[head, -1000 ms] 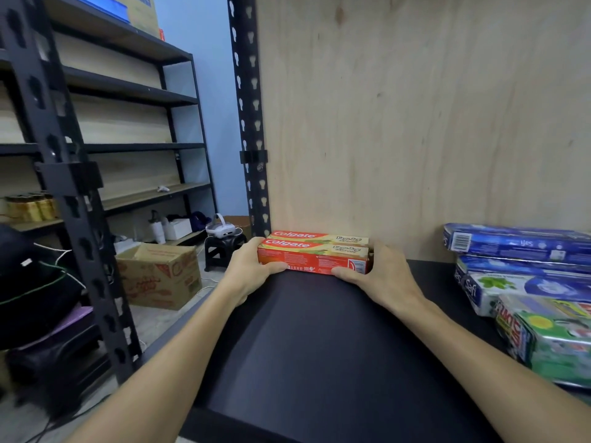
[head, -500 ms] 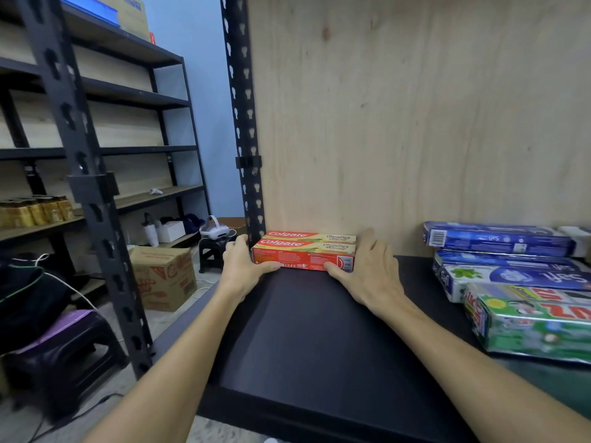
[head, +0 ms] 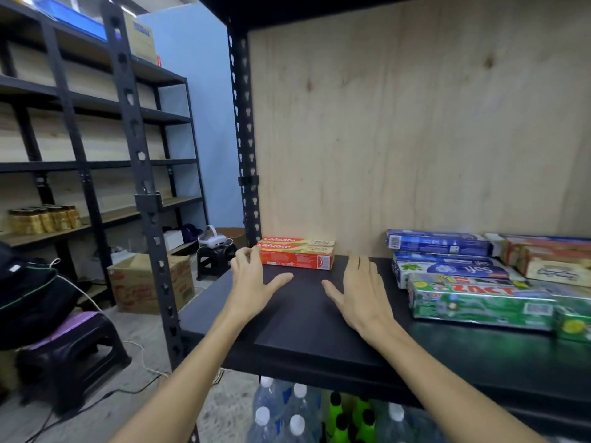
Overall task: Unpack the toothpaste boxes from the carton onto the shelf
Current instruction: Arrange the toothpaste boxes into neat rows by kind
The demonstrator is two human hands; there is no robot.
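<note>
Both hands are hovering empty with fingers spread, the left hand (head: 256, 282) and right hand (head: 361, 290) just in front of the toothpaste boxes (head: 295, 252), which are sitting against the back panel of the shelf (head: 307, 318). "Colgate" is showing on their red tops. A careless fingertip could be nudging them askew. Beyond the right hand, "Soft" and "ZACT" packs (head: 479, 298) are reading upside down.

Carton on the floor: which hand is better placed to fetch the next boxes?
Left, probably. The carton sits down to the left of the shelf; the open left hand is nearer that side than the right hand.
</note>
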